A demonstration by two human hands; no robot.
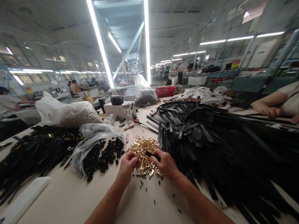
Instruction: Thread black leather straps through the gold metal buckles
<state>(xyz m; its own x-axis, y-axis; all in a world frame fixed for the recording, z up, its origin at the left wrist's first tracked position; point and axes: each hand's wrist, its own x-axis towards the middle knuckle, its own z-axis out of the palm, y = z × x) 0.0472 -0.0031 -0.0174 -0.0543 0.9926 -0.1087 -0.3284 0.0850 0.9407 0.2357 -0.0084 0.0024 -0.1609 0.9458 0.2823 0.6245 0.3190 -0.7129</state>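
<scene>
In the middle of the table lies a heap of gold-coloured metal buckles [146,146]. My left hand [128,163] is at its near left side, thumb and fingertips pinched together; whatever sits between them is too small to tell. On the heap's right side my right hand [165,163] grips a black strap [153,155], its end pointing left over the buckles. The rest of that strap is hidden behind the hand. Small black bits [146,189] are scattered on the tabletop below the heap.
Long black straps [187,124] are piled high on the right. To the left, a plastic bag [93,130] spills small black loops [106,155] beside more straps with buckles [44,146]. A glass jar [127,112] stands behind. Another person's hand [268,107] is at far right.
</scene>
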